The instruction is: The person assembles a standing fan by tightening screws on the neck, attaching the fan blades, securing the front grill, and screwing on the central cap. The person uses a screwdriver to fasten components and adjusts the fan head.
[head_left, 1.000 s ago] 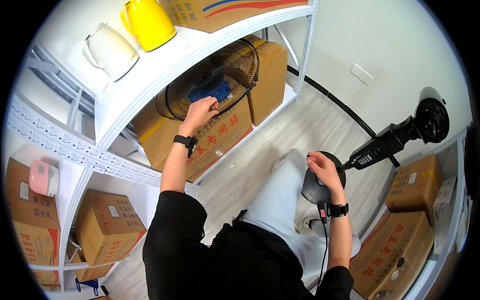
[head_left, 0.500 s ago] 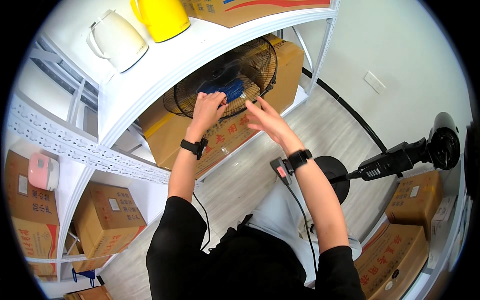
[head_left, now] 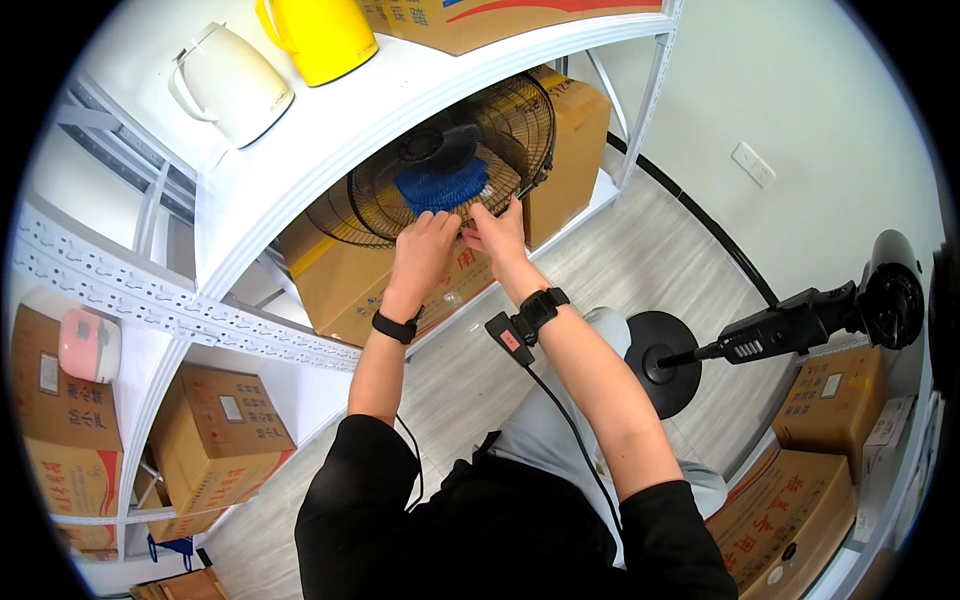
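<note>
A black wire fan guard point(head_left: 533, 158) sits on the shelf under the white shelf board, in front of a large cardboard box. Inside or behind its wires shows a dark round hub point(head_left: 422, 146) and a bunched blue cloth-like piece point(head_left: 442, 186). My left hand point(head_left: 425, 252) is closed at the guard's near rim, fingers bent over the wires. Close beside it, my right hand point(head_left: 499, 236) pinches the same rim with thumb and fingers. The fingertips nearly meet, and any small part between them is hidden.
A white jug point(head_left: 232, 88) and a yellow jug point(head_left: 318, 42) stand on the shelf board above. To the right, a black stand with a round base point(head_left: 664, 390) rises from the floor. Cardboard boxes point(head_left: 790, 520) sit on shelving at lower right, others point(head_left: 215, 440) at left.
My right hand has moved left and closed from spread fingers onto the guard's rim. My left hand has shifted slightly down and right. More of the blue piece shows; the guard has tilted.
</note>
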A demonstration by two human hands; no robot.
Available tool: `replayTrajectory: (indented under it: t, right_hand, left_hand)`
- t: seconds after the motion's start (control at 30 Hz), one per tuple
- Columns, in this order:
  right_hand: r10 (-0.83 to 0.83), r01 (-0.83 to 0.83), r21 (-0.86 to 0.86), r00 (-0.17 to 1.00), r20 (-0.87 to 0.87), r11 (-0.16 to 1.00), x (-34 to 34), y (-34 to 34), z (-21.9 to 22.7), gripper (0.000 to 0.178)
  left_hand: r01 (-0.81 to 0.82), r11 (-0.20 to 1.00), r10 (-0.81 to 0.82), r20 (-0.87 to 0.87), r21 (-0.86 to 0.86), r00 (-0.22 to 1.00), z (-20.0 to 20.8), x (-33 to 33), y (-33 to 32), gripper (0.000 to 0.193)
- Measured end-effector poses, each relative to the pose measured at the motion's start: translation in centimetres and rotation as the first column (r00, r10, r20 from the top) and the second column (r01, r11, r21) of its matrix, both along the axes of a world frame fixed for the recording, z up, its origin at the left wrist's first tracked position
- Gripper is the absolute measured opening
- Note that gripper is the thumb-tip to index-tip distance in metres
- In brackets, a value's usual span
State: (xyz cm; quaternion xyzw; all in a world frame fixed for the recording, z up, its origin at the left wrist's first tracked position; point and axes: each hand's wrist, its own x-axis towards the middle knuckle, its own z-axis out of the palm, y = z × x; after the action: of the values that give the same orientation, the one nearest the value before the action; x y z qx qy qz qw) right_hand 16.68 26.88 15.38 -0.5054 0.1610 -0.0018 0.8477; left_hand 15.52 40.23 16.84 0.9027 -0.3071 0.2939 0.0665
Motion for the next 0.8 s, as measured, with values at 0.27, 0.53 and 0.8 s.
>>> replayTrajectory:
  t: [0.27,0.53,0.8]
  right_hand:
    - [0.130,-0.147,0.233,0.988,0.086,0.961,-5.2,-5.0,1.9,0.069]
    - [0.024,-0.064,0.244,0.987,0.161,0.968,-12.1,-14.9,1.3,0.080]
    - [-0.129,0.122,0.051,0.981,0.149,0.991,-22.7,-26.0,1.9,0.071]
  left_hand:
    - [0.035,0.987,-0.037,-0.009,-0.157,0.999,0.5,-5.5,-4.5,0.014]
    - [0.212,0.977,-0.211,-0.057,0.012,0.976,0.9,-10.7,-12.6,0.026]
    - [0.480,0.827,-0.546,-0.215,-0.291,0.810,6.6,-13.0,-13.8,0.061]
